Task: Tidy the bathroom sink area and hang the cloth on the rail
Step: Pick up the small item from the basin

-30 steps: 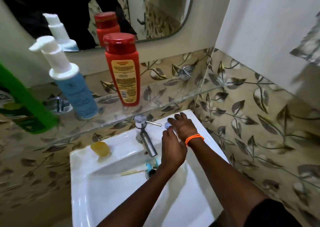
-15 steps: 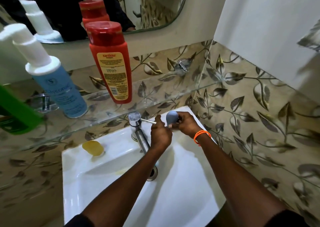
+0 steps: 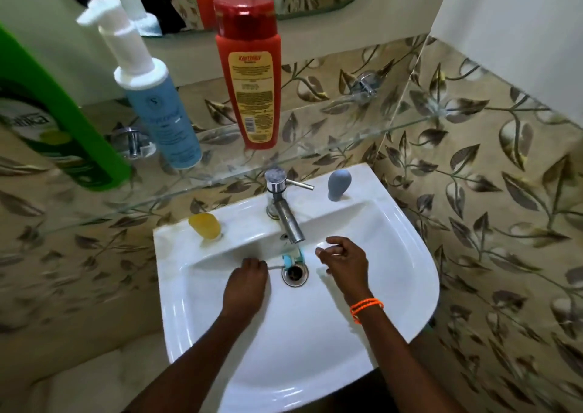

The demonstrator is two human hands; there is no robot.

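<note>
A toothbrush (image 3: pixel 291 259) with a blue head lies in the white sink (image 3: pixel 407 273), its head under the spout beside the drain (image 3: pixel 295 274). My left hand (image 3: pixel 246 286) is down in the basin with its fingers curled over the end of the brush's thin handle; the grip itself is hidden. My right hand (image 3: pixel 344 262) hovers right of the drain, fingers loosely apart and holding nothing. A grey egg-shaped object (image 3: pixel 338 184) stands upright on the sink's back ledge, right of the tap (image 3: pixel 282 201). No cloth or rail is in view.
A yellow soap bar (image 3: pixel 205 226) sits on the ledge left of the tap. A glass shelf (image 3: pixel 315 147) above carries a red bottle (image 3: pixel 249 75), a blue pump bottle (image 3: pixel 157 109) and a green bottle (image 3: pixel 56 128). Leaf-patterned tiles close in at the right.
The grey object left my hands and now stands on the ledge. Both hands dropped from the ledge into the basin, the left onto the toothbrush handle. The camera tilted downward.
</note>
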